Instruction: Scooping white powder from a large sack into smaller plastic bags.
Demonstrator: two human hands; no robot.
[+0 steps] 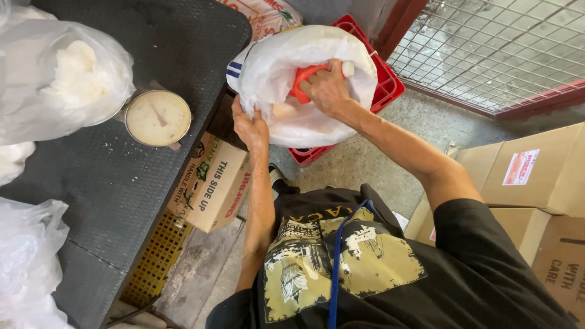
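Over the red crate [390, 91], the left hand [251, 129] is pinching the white sack [286, 61] by its limp rim while the right hand [329, 90] is clamping an orange scoop [300, 82] inside; the sack is probably sagging and heavy, best gripped at its rim.

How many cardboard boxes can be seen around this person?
3, maybe more hidden. One cardboard box sits under the black table; a second box is at the right edge; a third box lies below it.
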